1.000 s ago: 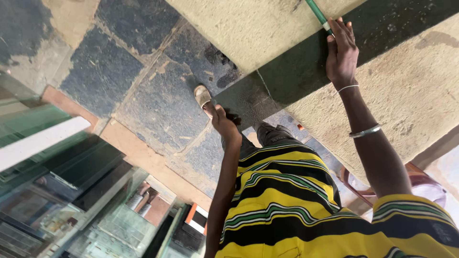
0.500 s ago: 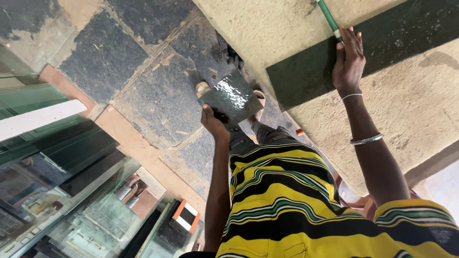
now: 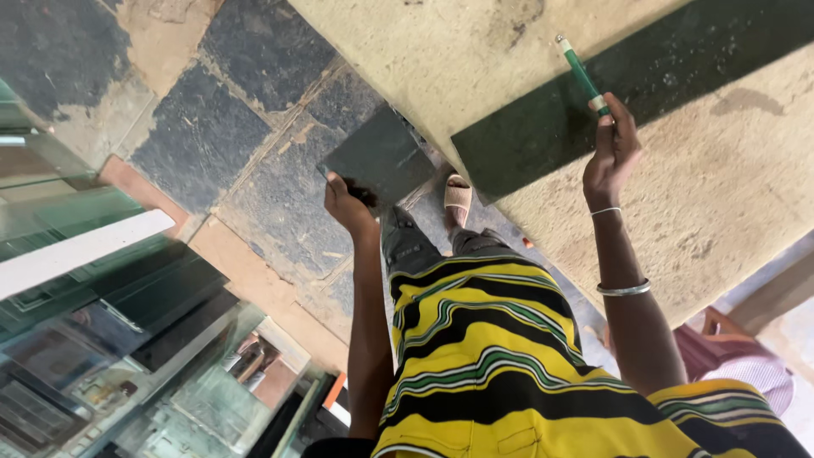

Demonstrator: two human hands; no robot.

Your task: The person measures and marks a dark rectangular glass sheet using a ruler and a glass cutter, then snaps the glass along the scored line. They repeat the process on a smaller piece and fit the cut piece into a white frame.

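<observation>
A dark square pane [image 3: 381, 157] is gripped at its lower corner by the left hand [image 3: 346, 203], with the fingers closed on the edge; the pane is held out above the stone floor [image 3: 203, 144], tilted and clear of the table. A green cutter [image 3: 582, 75] is grasped by the right hand [image 3: 612, 154], its shaft pinched between fingers and thumb and pointing up and away from the hand. Just beyond the right hand, a long dark glass strip [image 3: 661, 72] is seen lying flat on the pale table [image 3: 721, 195]; whether the hand touches it cannot be told. A sandalled foot [image 3: 458, 197] is seen between the two hands, just below the pane. Stacked glass sheets [image 3: 110, 314] are seen well to the left of the left hand. A bangle [image 3: 623, 289] is worn on the right forearm.
</observation>
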